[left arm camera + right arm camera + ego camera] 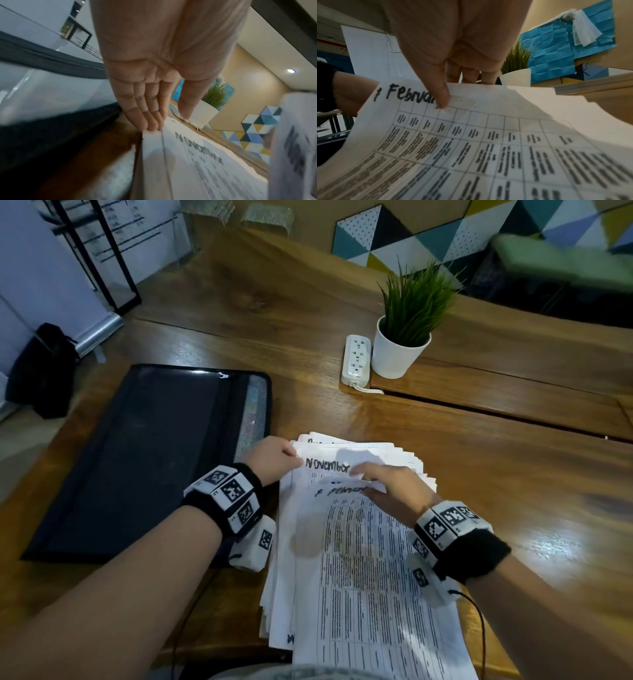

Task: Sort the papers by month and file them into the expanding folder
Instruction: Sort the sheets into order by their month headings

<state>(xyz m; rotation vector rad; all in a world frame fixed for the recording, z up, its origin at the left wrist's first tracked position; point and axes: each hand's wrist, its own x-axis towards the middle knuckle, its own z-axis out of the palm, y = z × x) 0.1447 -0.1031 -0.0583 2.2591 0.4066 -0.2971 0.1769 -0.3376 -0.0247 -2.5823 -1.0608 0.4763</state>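
Observation:
A thick stack of printed papers [407, 460] lies on the wooden table in front of me. My right hand [363, 482] pinches the top sheet, headed "February" [488, 135], thumb on its face and fingers behind, and the sheet curls upward. Under it a sheet headed "November" [325, 465] shows. My left hand [291, 455] braces the stack's far left corner with straight fingers [150, 121], the thumb at the far edge. The black expanding folder [137, 457] lies flat to the left of the stack, zipper side [51, 58] close by my left hand.
A white potted plant [400, 350] and a white power strip [356, 361] stand beyond the papers, at the end of a raised wooden ledge [496, 392]. Bare table [531, 491] stretches to the right. A black bag [41, 371] sits on the floor at left.

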